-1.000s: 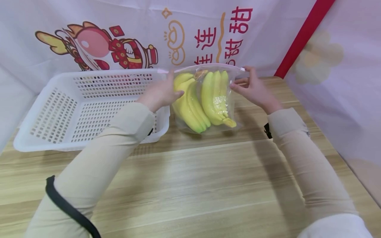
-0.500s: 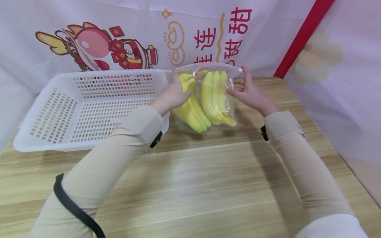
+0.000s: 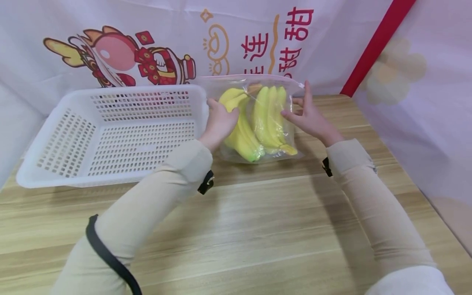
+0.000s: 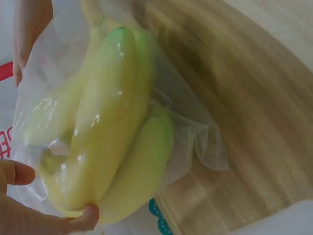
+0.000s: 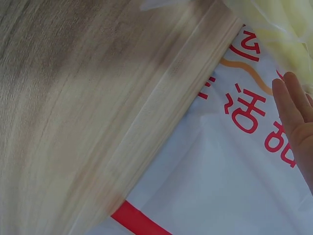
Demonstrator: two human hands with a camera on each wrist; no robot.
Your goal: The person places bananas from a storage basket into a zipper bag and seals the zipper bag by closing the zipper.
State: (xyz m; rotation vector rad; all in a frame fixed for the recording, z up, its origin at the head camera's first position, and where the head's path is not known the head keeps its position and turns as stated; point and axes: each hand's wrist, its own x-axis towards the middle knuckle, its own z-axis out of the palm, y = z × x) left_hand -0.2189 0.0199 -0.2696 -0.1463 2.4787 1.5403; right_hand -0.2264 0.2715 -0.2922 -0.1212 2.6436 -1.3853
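Observation:
A clear zip bag (image 3: 250,90) stands at the back of the table, its pink zip along the top and a small white slider at the right corner. Inside are two bunches of bananas, the left bunch (image 3: 241,133) and the right bunch (image 3: 271,119). My left hand (image 3: 221,123) lies against the front of the bag's left part. In the left wrist view, its thumb (image 4: 88,218) touches the film over a banana, with the forefinger spread apart. My right hand (image 3: 311,119) touches the bag's right edge, thumb in front, forefinger straight by the slider.
A white perforated plastic basket (image 3: 114,177) stands to the left, its right end close to my left hand. Behind is a printed cloth (image 3: 236,24), and another cloth hangs on the right. The wooden table (image 3: 258,229) stretches toward me.
My left hand has moved right and down from the zip onto the bag's front. The bag's left part now spreads out flatter, and the bananas have shifted slightly right. My right hand has moved little.

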